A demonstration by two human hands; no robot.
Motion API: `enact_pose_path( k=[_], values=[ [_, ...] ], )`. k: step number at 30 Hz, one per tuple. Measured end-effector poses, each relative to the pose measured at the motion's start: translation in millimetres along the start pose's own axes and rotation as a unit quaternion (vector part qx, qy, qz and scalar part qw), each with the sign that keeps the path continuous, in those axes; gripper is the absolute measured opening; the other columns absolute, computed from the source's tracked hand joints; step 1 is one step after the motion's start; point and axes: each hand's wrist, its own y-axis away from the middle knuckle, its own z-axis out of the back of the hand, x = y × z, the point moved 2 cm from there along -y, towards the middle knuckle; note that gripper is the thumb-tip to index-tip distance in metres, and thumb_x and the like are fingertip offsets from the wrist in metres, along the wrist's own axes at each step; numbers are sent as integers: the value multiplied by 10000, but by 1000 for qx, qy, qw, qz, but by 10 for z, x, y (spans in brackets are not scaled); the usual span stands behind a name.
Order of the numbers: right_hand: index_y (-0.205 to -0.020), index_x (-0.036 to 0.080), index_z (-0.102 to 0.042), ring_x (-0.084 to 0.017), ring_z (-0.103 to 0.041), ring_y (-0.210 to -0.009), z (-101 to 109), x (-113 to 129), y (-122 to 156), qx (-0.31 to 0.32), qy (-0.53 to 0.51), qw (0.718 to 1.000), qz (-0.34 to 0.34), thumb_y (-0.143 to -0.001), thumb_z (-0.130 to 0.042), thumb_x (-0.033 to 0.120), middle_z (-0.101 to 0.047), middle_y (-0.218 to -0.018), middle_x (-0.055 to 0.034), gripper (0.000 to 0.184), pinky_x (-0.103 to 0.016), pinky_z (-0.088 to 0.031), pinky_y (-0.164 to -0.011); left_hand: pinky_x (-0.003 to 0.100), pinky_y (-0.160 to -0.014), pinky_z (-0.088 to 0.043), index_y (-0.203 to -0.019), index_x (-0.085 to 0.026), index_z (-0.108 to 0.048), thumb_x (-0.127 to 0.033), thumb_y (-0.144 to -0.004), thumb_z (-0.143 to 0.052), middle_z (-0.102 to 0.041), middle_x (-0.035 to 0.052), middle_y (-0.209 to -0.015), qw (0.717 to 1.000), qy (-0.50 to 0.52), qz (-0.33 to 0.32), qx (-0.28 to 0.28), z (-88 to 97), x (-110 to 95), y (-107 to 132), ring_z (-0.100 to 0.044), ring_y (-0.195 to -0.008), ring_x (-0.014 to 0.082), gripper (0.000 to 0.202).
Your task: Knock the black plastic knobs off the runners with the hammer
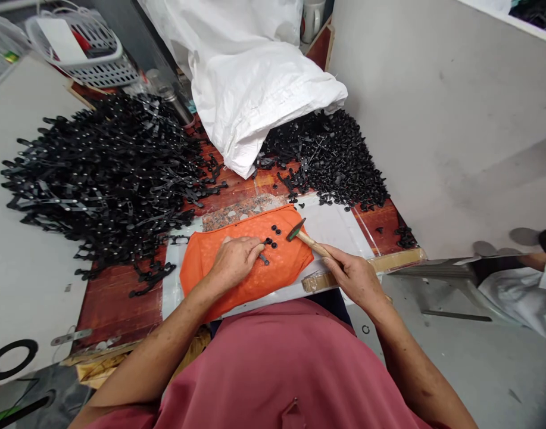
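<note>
My right hand (358,280) is wrapped round the wooden handle of a small hammer (315,243). The hammer's dark head is raised at the right side of an orange cloth (237,286). On that cloth rests my left hand (235,262), its thumb and forefinger closed at a small black plastic part (264,260) with a short strap. The fingertips partly hide this part. Several small round black pieces (275,230) lie just beyond and beside my left fingertips.
A tall heap of black strap-like parts (107,173) stands at the left. At the back right is a pile of small black pieces (335,161), partly under a white sack (255,83). A white basket (100,68) and a metal flask (177,104) stand behind. Grey panels (442,119) flank the red-brown table (121,307).
</note>
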Motion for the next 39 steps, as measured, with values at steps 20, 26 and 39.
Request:
enact_pose_path(
  k=[20,26,39],
  values=[
    [-1570,345,-463,-198,-698,-681,111,586,-54,-4,208,971,121,-1075,-464,324,-760,-882,-31,496,-297,-398,-539,347,-792,-408,-858,-210,-717,-359,-1045,-439,-772,69,-946,1000,6,2,-24,-73,28,-12,-692,-899,233,367],
    [-1548,337,-497,-202,-720,-730,112,601,-63,-7,217,970,111,-1082,-451,354,-779,-935,-51,469,-283,-417,-565,356,-795,-407,-828,-211,-688,-379,-1048,-430,-767,65,-925,1000,-2,1,-25,-114,39,-14,-693,-889,239,379],
    [-1523,431,-509,-237,-722,-1166,-33,263,-62,-16,-53,998,12,-1065,-489,366,-683,-1392,47,462,-361,-596,-958,335,-1019,-487,-1368,-285,-607,-344,-1051,-388,-687,64,-1290,980,180,-77,21,80,56,267,-644,-1165,213,390]
  ],
)
